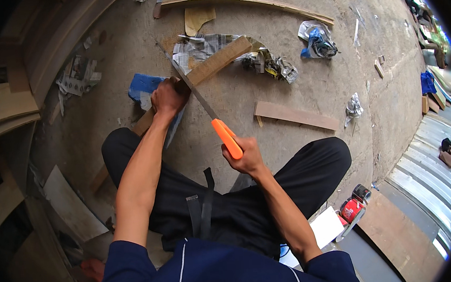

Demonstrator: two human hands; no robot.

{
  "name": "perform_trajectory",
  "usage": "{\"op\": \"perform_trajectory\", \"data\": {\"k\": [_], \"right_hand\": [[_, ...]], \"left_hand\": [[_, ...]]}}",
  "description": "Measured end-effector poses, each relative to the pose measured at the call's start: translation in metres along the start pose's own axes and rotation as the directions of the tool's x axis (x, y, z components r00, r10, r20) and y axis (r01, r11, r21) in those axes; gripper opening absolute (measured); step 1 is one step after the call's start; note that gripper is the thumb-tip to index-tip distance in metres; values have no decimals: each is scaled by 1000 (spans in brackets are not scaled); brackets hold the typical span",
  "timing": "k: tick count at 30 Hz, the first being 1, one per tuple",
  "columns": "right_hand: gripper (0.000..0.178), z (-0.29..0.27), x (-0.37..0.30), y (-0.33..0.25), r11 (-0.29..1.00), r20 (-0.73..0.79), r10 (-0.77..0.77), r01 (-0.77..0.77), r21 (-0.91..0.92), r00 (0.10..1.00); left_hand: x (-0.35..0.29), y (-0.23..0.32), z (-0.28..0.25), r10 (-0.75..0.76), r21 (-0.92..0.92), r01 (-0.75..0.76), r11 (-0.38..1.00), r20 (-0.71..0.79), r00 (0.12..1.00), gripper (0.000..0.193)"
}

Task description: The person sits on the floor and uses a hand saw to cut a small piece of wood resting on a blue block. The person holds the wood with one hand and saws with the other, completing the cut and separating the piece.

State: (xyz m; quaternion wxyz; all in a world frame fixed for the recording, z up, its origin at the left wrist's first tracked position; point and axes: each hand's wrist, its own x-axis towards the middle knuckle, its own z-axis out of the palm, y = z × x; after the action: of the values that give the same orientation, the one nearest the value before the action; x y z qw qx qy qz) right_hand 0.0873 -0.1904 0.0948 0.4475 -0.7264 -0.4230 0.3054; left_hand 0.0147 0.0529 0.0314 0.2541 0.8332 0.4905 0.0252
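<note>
My right hand (247, 156) is closed round the orange handle of a handsaw (226, 137). The saw's thin blade runs up and to the left, crossing a long wooden board (219, 62) just beyond my left hand. Gripping that board is my left hand (170, 96), close beside the blade; its fingertips are partly hidden. The board lies slantwise, its far end toward the upper right and its near part passing under my left forearm. A blue-painted block (146, 86) sits under or beside the board by my left hand. I cannot tell how deep the blade is in the wood.
Crumpled newspaper (202, 46) lies beyond the board. A short plank (296, 116) rests on the floor to the right, and a long strip of wood (246, 0) at the back. Wooden panels (3, 105) stand at the left. A red tool (351, 209) lies near my right knee.
</note>
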Motion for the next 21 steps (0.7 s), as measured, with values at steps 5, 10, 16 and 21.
{"op": "perform_trajectory", "data": {"k": [5,10,16,21], "right_hand": [[11,20,43,-4,998,-29,-20,18,-62,999],[10,1,12,-4,1000,-3,-8,8,9,1000],[13,3,-9,4,1000,23,-15,16,-21,1000],[14,-1,-16,-2,1000,13,-5,5,-4,1000]], "left_hand": [[-1,8,-1,11,4,-12,1000,42,999,35],[2,-4,4,-44,-6,44,999,17,999,34],[0,-2,5,19,49,-20,999,17,1000,31],[1,-6,7,60,26,-59,998,-39,997,31]]}}
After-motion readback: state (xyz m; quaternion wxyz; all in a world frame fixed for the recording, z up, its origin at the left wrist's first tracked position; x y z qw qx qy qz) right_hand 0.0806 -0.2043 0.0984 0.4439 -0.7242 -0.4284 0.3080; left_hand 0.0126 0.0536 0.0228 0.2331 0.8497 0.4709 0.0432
